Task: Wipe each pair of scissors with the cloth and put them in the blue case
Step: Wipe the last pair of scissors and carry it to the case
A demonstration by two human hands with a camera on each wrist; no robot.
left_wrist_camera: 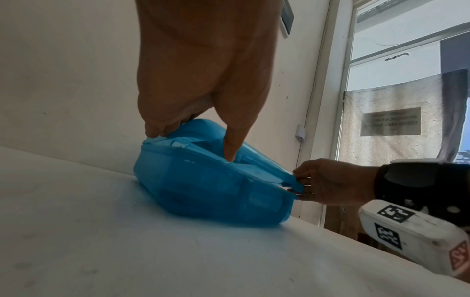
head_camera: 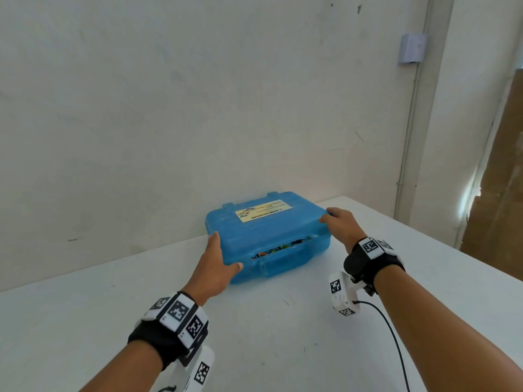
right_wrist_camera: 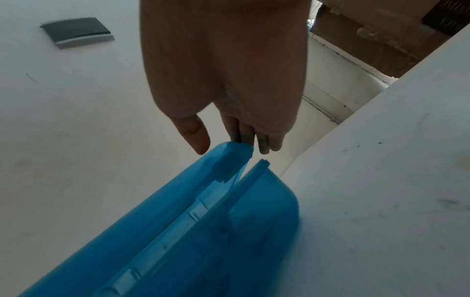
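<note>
Two hands are on this, both working the same blue case on the white table. Nearest me, the left hand sits on the case's front-left corner, fingers curled over the lid edge and the thumb pressing down at the seam along the front. A bit further out, the right hand has its fingertips hooked at the right corner, pinching right where lid and base meet. From the right wrist view there's a thin gap at that corner, so the lid isn't seated flat there, and the head view shows a slot at the front with some colourful bits visible through it, probably scissor handles but too blurry to swear to. My read: this is the closing (or possibly opening, honestly can't tell which) step on the lid. To do it well I'd keep both corners moving evenly so the lid doesn't twist, hold the base down so the case doesn't skate on the table, and check nothing inside is poking into the seam before pressing. Count: one case, one yellowish label on its lid, zero loose scissors and zero cloths in sight on the table. Furthest back it's just the pale wall, with one small grey box mounted on it.
</note>
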